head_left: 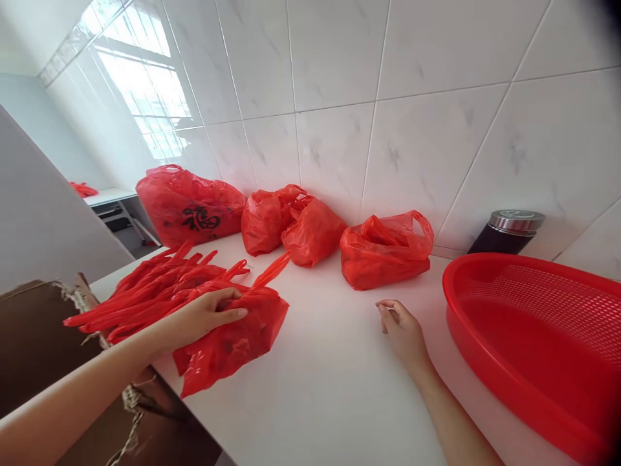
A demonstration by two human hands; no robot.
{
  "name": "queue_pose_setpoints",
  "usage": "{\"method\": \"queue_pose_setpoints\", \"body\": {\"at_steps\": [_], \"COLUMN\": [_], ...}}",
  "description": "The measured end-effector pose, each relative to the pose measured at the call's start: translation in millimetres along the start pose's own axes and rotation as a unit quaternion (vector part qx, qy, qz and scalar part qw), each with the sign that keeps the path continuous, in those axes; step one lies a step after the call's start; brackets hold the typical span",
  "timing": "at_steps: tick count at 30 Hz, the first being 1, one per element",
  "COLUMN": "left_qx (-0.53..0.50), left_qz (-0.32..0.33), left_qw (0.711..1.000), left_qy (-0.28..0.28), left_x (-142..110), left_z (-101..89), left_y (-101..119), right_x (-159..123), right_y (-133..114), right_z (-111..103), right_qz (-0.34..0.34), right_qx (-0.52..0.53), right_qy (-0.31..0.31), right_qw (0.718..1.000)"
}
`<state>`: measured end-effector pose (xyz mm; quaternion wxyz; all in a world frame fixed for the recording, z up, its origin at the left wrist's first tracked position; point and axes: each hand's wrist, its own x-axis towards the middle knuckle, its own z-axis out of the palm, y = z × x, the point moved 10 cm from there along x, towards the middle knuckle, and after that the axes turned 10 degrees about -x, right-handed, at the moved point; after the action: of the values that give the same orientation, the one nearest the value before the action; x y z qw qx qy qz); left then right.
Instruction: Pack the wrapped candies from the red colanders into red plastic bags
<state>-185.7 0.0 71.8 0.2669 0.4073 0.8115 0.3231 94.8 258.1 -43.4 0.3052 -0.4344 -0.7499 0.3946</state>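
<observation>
My left hand point(218, 314) is closed on the top of a flat red plastic bag point(237, 346) near the table's left edge. One handle of that bag points up past my fingers, and its lower part lies spread toward me. Beside it, under and behind my left wrist, lies a pile of folded red plastic bags point(169, 285). My right hand point(402, 330) is over the white table point(330, 388), its thumb and fingers curled together with nothing visible in them. In front of it sits a filled red bag point(383, 255) with an upright loop handle.
Along the tiled wall point(334, 58) stand a large red bag with a black character point(194, 207) and two bunched red bags point(313, 230). A red plastic basket point(514, 362) is at right, a dark silver-lidded container point(509, 230) behind it. A cardboard box point(33, 349) stands below left.
</observation>
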Motion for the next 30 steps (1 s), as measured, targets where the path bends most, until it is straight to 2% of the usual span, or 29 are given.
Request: {"method": "queue_pose_setpoints", "body": {"at_steps": [2, 3, 5, 7, 10, 12, 14, 17, 19, 21, 25, 27, 30], "left_qx": [0.066, 0.104, 0.167, 0.209, 0.274, 0.312, 0.344, 0.348, 0.334, 0.331, 0.328, 0.318, 0.303], "left_qz": [-0.024, -0.034, -0.042, -0.037, -0.007, 0.002, -0.02, -0.062, -0.052, -0.027, 0.025, 0.034, 0.021], "left_qw": [0.997, 0.994, 0.984, 0.972, 0.951, 0.939, 0.929, 0.929, 0.937, 0.94, 0.941, 0.943, 0.946], "left_qy": [-0.019, -0.012, 0.045, 0.097, 0.141, 0.143, 0.136, 0.11, 0.086, 0.075, 0.086, 0.096, 0.114], "left_x": [-3.0, -4.0, -6.5, -10.3, -14.6, -13.4, -9.1, -1.2, 2.0, 1.1, -5.1, -4.5, 1.7], "left_z": [-3.2, -7.1, -20.0, -27.5, -28.8, -27.4, -29.8, -31.8, -24.2, -12.1, 5.2, 2.5, -13.5], "left_y": [-27.9, -39.0, -51.4, -51.5, -36.1, -29.7, -35.2, -54.5, -59.8, -56.7, -42.7, -42.4, -52.9], "right_x": [-0.1, -0.1, -0.3, -0.9, -2.3, -2.9, -2.9, -1.7, -1.0, -0.8, -1.4, -1.6, -1.2], "right_y": [-0.9, -1.3, -1.7, -2.2, -2.2, -2.1, -2.1, -0.9, -0.1, -0.6, -0.7, -0.4, -0.8], "right_z": [-1.5, -2.2, -3.0, -2.9, -1.8, -1.3, -0.8, 0.3, 0.5, 0.7, 0.9, 1.0, 1.2], "right_qz": [-0.005, -0.006, -0.007, -0.007, -0.004, -0.002, -0.006, -0.011, -0.012, -0.016, -0.012, -0.009, -0.014], "right_qx": [-0.005, -0.008, -0.014, -0.017, -0.021, -0.025, -0.026, -0.027, -0.028, -0.025, -0.033, -0.038, -0.037], "right_qy": [0.005, 0.007, 0.01, 0.009, 0.004, 0.002, 0.001, 0.0, 0.0, 0.0, -0.005, -0.008, -0.008], "right_qw": [1.0, 1.0, 1.0, 1.0, 1.0, 1.0, 1.0, 1.0, 1.0, 1.0, 0.999, 0.999, 0.999]}}
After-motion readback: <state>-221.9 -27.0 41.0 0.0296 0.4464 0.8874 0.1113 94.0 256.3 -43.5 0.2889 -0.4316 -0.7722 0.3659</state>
